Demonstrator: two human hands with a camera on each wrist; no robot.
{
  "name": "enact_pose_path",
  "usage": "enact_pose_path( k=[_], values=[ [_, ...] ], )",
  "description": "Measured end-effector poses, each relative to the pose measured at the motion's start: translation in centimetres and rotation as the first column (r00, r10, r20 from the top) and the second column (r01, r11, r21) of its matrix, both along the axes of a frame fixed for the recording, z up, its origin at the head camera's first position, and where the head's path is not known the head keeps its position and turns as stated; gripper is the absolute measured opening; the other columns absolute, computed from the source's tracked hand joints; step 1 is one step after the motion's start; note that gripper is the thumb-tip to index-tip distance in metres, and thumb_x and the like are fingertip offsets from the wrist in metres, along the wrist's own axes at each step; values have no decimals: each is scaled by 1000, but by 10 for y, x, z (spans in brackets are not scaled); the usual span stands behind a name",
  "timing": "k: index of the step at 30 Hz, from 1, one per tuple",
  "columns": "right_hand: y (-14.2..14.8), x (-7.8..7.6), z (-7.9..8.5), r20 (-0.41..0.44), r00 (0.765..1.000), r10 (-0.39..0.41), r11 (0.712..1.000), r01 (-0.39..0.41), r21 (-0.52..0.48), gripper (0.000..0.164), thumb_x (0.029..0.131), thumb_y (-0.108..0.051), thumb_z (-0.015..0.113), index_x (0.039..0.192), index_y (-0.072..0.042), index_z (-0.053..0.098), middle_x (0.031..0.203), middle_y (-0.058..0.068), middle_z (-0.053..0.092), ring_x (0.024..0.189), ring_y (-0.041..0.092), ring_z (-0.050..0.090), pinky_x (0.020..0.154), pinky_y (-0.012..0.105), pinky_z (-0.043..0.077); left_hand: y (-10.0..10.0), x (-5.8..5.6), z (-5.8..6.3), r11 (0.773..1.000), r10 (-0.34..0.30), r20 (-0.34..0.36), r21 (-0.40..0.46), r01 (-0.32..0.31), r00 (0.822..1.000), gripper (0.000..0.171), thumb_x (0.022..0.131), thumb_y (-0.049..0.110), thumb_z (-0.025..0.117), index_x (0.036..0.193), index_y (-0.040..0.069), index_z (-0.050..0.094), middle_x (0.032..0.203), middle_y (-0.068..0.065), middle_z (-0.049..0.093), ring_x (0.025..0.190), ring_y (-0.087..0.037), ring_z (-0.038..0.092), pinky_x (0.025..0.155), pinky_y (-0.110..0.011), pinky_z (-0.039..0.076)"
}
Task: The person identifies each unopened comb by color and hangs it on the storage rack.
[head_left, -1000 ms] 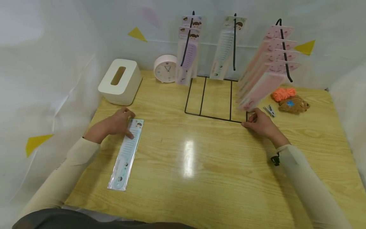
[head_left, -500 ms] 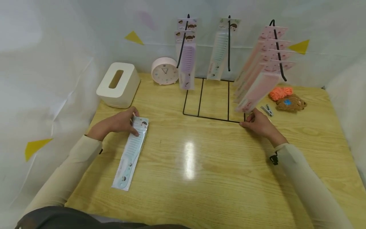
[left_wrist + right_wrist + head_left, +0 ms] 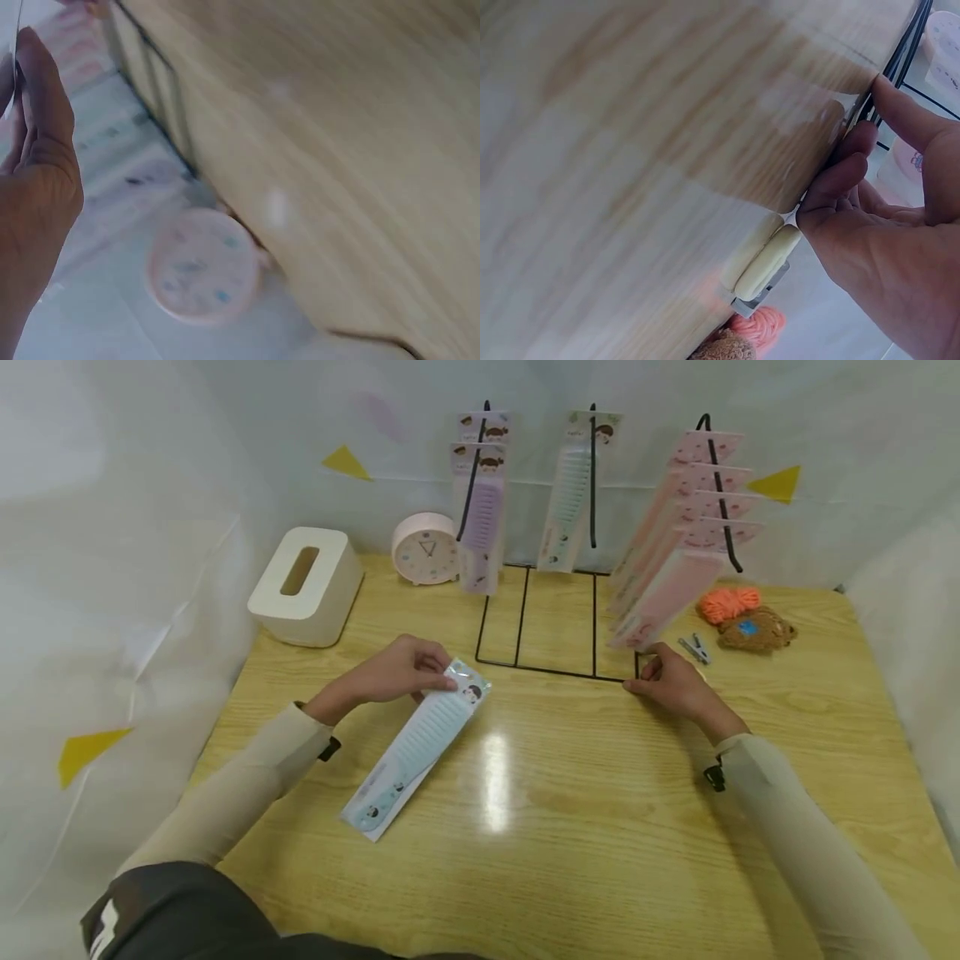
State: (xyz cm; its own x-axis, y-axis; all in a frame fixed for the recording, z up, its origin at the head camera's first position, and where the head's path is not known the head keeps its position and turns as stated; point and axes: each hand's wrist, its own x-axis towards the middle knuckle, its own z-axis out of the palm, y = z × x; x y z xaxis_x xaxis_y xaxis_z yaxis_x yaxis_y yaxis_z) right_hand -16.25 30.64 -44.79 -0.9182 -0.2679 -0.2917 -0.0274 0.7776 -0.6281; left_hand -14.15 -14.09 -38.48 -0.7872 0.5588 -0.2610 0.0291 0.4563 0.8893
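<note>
My left hand (image 3: pixel 397 672) pinches the card top of a packaged light-blue comb (image 3: pixel 427 735), thumb over its front. The pack slants above the table, its handle end toward the lower left. In the left wrist view the pack shows only as a thin pale edge (image 3: pixel 15 64) at the fingertips. My right hand (image 3: pixel 671 687) pinches the front right corner of a black wire display rack (image 3: pixel 551 672). On its hooks hang purple comb packs (image 3: pixel 482 518), one light-blue comb pack (image 3: pixel 572 493) and several pink packs (image 3: pixel 678 589).
A white tissue box (image 3: pixel 311 585) and a pink alarm clock (image 3: pixel 426 550) stand at the back left of the wooden table (image 3: pixel 562 818). Right of the rack lie a metal clip (image 3: pixel 696 648), orange yarn (image 3: pixel 729 605) and a brown fuzzy item (image 3: pixel 756 631).
My left hand has lifted the light-blue comb pack off the table and carried it right, toward the rack. My right hand has stayed at the rack's corner. The head view has shifted slightly.
</note>
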Motion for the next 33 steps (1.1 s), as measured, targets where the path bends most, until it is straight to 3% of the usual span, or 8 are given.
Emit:
enact_pose_path(
  k=[3,8,13,18,23,25,30,33],
  values=[
    [0,0,0,-7,1000,1,1000,-1,-6,60,96,-34,68,131,6,39,103,19,55,80,27,54,67,38,46,32,1,12,996,-16,-44,89,20,999,18,94,20,73,104,5,68,92,-8,73,76,-24,69,64,-50,60],
    [-1,-2,1,-26,1000,8,999,-9,-35,65,96,-31,69,142,0,34,103,20,55,82,29,53,68,40,45,74,1,37,972,-3,-154,232,39,988,19,94,16,72,108,4,68,94,-9,71,78,-24,70,63,-51,60],
    [0,-2,1,-30,1000,3,999,-4,-32,62,96,-29,69,139,1,36,103,20,55,83,29,53,70,40,45,102,-5,65,949,122,-219,312,-48,968,25,93,16,73,113,3,66,96,-10,69,83,-20,69,62,-41,61],
    [1,-1,0,-29,1000,-2,1000,2,-12,56,96,-30,69,128,6,41,102,20,56,83,29,54,72,40,45,118,-14,87,915,225,-307,394,-92,925,24,93,14,73,112,2,67,95,-9,71,83,-18,70,60,-38,60],
    [1,0,0,-26,1000,-7,1000,7,-5,58,96,-31,68,130,7,41,101,19,56,82,28,54,72,40,45,130,-21,94,882,279,-373,463,-83,885,21,94,14,72,111,1,68,95,-7,73,81,-17,69,58,-37,59],
    [2,0,-1,-26,1000,-7,1000,7,-5,58,96,-32,68,129,7,41,101,19,57,82,28,54,72,40,45,133,-24,95,876,292,-378,474,-88,879,20,94,13,71,110,1,68,95,-8,74,80,-17,69,58,-37,59],
    [2,0,-2,-30,1000,-3,1000,3,-13,54,95,-32,69,124,5,43,101,19,56,83,28,54,71,39,45,136,-30,93,874,326,-368,468,-129,871,21,95,12,69,113,1,67,97,-7,73,80,-16,67,61,-40,59],
    [2,-2,-3,-37,999,1,1000,-2,-25,59,95,-32,69,133,3,40,101,19,56,83,29,54,70,40,45,139,-38,91,881,351,-396,446,-156,849,23,96,15,69,115,2,67,99,-7,72,82,-15,66,65,-34,57]
  ],
)
